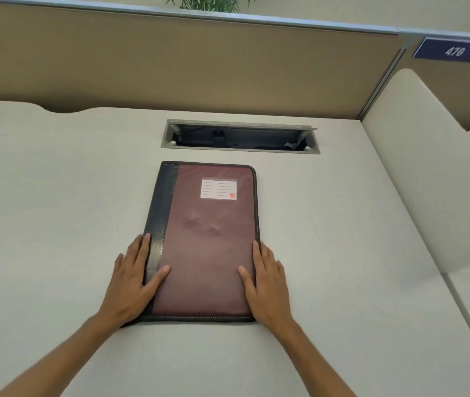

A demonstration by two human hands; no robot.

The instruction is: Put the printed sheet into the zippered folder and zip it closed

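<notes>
closed maroon zippered folder (205,247) flat on the pale desk (56,196), left hand (133,279) and right hand (265,282) flanking its near edges, fingers together and flat, thumbs resting on the cover, nothing clamped

folder (208,242) lies flat and closed on the desk (56,196), roughly centred, long side running toward the back edge. maroon cover, black strip along its left side, black stitched edging, white lined label near the far right corner. near edge sits well back from the desk's front edge. printed sheet not visible.
</notes>
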